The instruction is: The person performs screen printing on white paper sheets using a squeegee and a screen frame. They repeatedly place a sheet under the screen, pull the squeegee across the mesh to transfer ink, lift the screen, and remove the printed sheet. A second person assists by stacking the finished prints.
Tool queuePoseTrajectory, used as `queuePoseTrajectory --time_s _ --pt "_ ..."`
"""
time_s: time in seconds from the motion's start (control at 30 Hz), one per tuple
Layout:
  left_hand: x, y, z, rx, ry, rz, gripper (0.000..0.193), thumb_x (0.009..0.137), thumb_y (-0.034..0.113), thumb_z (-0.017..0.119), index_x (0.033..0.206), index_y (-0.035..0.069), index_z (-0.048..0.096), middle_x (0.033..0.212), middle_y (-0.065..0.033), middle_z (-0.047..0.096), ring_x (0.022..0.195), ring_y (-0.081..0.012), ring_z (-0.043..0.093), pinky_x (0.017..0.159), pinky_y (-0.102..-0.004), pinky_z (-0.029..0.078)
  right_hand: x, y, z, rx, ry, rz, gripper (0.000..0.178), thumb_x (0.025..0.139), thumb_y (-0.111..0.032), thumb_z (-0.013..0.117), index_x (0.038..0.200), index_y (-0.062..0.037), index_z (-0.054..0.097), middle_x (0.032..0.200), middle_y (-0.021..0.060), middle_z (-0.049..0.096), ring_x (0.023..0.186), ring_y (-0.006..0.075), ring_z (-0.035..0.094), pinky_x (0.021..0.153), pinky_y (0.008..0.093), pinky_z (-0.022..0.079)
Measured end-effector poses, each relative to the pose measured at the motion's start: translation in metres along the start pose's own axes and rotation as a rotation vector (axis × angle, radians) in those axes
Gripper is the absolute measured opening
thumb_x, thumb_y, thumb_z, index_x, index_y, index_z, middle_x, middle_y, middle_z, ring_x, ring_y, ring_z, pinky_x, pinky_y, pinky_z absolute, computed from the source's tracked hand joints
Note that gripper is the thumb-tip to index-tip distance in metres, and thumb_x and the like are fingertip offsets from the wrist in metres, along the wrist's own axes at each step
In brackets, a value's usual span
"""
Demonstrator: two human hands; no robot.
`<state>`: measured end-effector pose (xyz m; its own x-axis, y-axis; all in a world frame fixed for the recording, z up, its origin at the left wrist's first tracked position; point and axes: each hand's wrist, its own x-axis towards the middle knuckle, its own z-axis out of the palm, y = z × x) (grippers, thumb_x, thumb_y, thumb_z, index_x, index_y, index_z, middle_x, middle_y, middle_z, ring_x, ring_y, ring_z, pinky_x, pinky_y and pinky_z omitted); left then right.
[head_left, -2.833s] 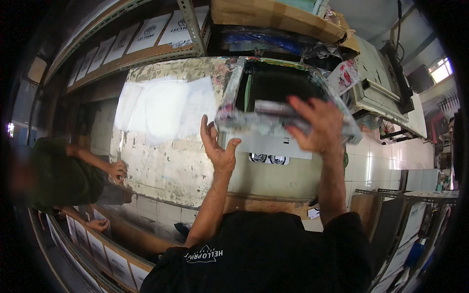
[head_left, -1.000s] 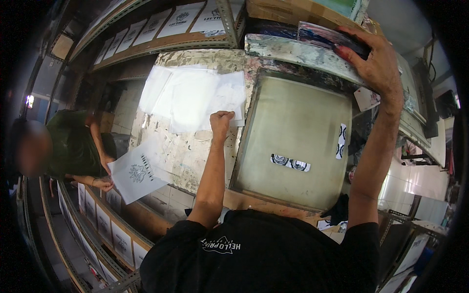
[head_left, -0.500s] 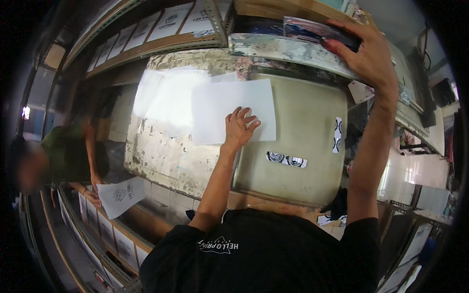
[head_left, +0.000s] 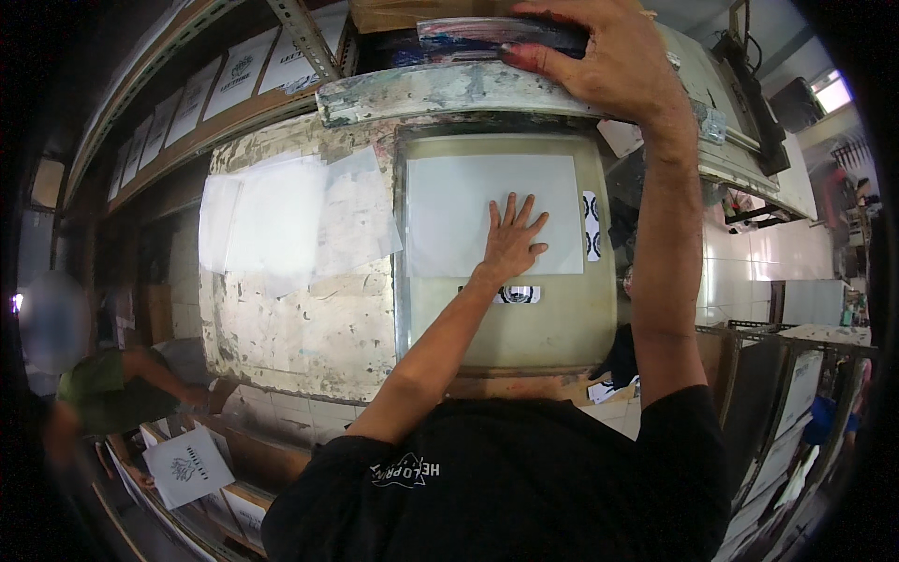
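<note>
My left hand (head_left: 513,242) lies flat with fingers spread on a white paper sheet (head_left: 449,201). Beneath the sheet is a pale greenish board (head_left: 552,342), whose front part stays uncovered. At the top of the view, my right hand (head_left: 623,70) reaches over a paint-spattered frame bar (head_left: 421,94). Its thumb and fingers, stained red, are closed around the end of an ink-smeared squeegee (head_left: 454,34) just behind that bar. Black-and-white patterned strips lie on the board, one (head_left: 520,294) just in front of the sheet, another (head_left: 592,229) by its right edge.
Left of the board, several thin white sheets (head_left: 272,211) lie on a paint-flecked tabletop (head_left: 300,342). Racks of printed sheets (head_left: 242,75) stand at the far left. At lower left a person in green (head_left: 98,384) is beside a printed sheet (head_left: 190,466). Another rack (head_left: 787,431) stands right.
The white sheet has shifted right from across the tabletop's edge fully onto the greenish board. My left hand went with it and now spreads flatter. My right hand keeps its grip.
</note>
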<state>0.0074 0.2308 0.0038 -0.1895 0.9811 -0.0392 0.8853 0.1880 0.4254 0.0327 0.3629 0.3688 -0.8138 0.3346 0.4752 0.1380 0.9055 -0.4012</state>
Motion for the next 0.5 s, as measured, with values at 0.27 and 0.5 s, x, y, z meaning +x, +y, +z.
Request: queuePoseTrajectory --time_s 0.27,0.5 --pt "-0.017 0.017 0.016 -0.020 0.064 0.084 0.060 0.095 0.046 0.057 0.148 0.021 0.046 0.163 -0.0124 0.021 0.151 -0.0410 0.008 0.118 -0.0655 0.000 -0.003 -0.009 -0.011 0.027 -0.022 -0.005 0.043 0.077 -0.035 0.079 0.106 -0.0038 0.075 0.100 0.0163 0.074 0.093 0.0301 0.070 0.087 0.0360 0.052" --pt "-0.029 0.016 0.014 -0.036 0.092 0.117 0.060 0.096 0.047 0.054 0.149 0.020 0.045 0.161 -0.0119 0.027 0.150 -0.0399 0.015 0.118 -0.0663 0.001 -0.005 -0.002 0.001 -0.088 0.006 -0.028 0.045 0.077 -0.039 0.079 0.107 -0.0057 0.075 0.098 0.0154 0.075 0.091 0.0289 0.069 0.087 0.0374 0.051"
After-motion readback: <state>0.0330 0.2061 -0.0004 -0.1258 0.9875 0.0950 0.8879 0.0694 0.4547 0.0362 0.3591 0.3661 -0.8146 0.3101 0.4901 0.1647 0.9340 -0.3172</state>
